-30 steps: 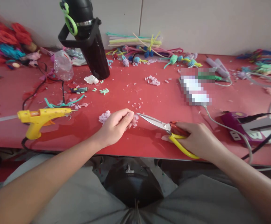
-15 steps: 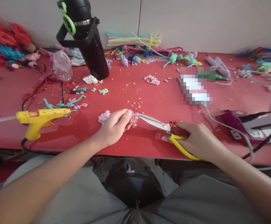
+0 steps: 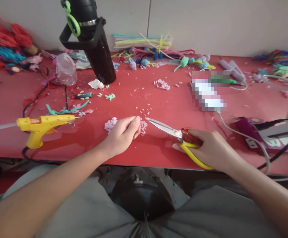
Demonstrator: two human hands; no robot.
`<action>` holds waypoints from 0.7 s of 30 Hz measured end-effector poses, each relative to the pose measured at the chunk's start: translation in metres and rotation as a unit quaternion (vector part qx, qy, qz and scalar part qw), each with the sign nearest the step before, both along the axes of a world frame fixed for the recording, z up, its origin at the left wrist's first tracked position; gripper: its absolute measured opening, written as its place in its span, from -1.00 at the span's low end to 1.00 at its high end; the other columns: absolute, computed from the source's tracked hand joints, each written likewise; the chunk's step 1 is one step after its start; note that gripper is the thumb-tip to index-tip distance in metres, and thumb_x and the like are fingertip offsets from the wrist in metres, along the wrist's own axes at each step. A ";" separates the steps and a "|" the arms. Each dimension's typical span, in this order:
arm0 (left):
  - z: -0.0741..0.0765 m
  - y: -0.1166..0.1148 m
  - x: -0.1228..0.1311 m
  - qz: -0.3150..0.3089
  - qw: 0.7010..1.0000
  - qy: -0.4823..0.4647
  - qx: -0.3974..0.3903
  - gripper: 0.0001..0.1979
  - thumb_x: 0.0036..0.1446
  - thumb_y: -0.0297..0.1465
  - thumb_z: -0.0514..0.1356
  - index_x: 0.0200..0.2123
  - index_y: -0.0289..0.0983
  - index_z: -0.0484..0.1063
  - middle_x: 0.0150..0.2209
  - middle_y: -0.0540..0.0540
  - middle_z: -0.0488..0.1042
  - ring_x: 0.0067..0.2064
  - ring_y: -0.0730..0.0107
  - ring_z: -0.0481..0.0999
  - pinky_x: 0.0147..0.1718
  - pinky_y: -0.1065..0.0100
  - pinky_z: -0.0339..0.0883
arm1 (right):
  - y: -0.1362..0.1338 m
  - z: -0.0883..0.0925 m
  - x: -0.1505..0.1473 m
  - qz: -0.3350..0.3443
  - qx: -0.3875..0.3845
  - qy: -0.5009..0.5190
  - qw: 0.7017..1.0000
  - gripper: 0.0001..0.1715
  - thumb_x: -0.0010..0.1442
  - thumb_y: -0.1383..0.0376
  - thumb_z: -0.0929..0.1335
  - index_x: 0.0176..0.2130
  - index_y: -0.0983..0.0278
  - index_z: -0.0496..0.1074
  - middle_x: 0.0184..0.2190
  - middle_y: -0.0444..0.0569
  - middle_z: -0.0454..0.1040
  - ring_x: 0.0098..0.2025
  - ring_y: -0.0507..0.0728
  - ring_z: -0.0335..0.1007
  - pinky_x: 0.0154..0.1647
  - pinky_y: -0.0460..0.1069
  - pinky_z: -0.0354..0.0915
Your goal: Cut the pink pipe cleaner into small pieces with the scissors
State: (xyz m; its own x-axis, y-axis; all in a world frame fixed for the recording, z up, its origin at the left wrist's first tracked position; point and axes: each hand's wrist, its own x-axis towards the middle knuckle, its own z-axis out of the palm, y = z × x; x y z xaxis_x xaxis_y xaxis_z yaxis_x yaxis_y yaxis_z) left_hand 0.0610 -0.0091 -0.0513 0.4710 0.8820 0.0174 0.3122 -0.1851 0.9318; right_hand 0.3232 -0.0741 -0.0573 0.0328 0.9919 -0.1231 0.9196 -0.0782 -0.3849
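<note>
My left hand [image 3: 126,133] is closed in a pinch, thumb against the fingers; whatever is between them is too small or hidden to name. My right hand [image 3: 210,147] grips a pair of scissors [image 3: 166,128] by its red and yellow handles. The blades point left and look nearly closed, with their tips a little to the right of my left fingertips. A heap of short pink pieces [image 3: 110,124] lies just left of my left hand, partly behind it. Small pink scraps [image 3: 143,128] are scattered by its fingertips.
A yellow glue gun [image 3: 43,127] lies at left. Behind stand a black bottle [image 3: 100,56] and a clear plastic bottle [image 3: 66,69]. Bundled pipe cleaners [image 3: 141,42] lie along the wall. Right are a blurred device [image 3: 207,94] with a cable and a purple box [image 3: 254,132].
The scissors have drawn back slightly to the right, so their tips are now apart from my left fingertips. My left hand has stayed almost still.
</note>
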 end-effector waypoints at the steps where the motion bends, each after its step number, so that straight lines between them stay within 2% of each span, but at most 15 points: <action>1: 0.000 0.000 0.000 0.001 1.000 0.000 0.000 -0.57 0.43 -0.28 -0.09 -0.54 -0.24 0.13 -0.59 0.04 0.20 -0.54 0.52 0.18 -0.53 0.39 0.10 | -0.001 0.000 0.000 0.007 0.003 0.001 1.000 -0.29 -0.02 -0.32 0.33 -0.57 0.16 0.01 -0.65 -0.20 0.03 -0.59 0.03 -0.10 -0.55 -0.02 -0.08; 4: 0.000 0.000 0.000 0.005 1.000 0.001 0.001 -0.56 0.43 -0.28 -0.09 -0.55 -0.24 0.12 -0.60 0.05 0.18 -0.55 0.52 0.18 -0.52 0.38 0.10 | -0.002 0.001 0.000 0.020 0.007 0.002 1.000 -0.31 -0.01 -0.30 0.34 -0.56 0.16 0.03 -0.64 -0.21 0.04 -0.60 0.03 -0.11 -0.56 -0.02 -0.07; 21: -0.007 0.000 -0.003 -0.014 1.000 -0.012 0.000 -0.59 0.44 -0.19 -0.07 -0.45 -0.26 0.23 -0.51 0.04 0.24 -0.50 0.55 0.23 -0.50 0.42 0.13 | 0.001 0.001 0.000 0.005 -0.028 0.001 1.000 -0.27 -0.02 -0.33 0.35 -0.55 0.17 0.00 -0.62 -0.20 0.04 -0.55 0.04 -0.15 -0.53 -0.02 -0.04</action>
State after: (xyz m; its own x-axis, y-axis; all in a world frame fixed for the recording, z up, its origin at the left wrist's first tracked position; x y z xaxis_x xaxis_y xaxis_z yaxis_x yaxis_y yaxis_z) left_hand 0.0577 -0.0088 -0.0579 0.4941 0.8689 0.0285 0.2852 -0.1929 0.9388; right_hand 0.3232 -0.0734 -0.0565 0.0235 0.9836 -0.1789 0.9199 -0.0914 -0.3814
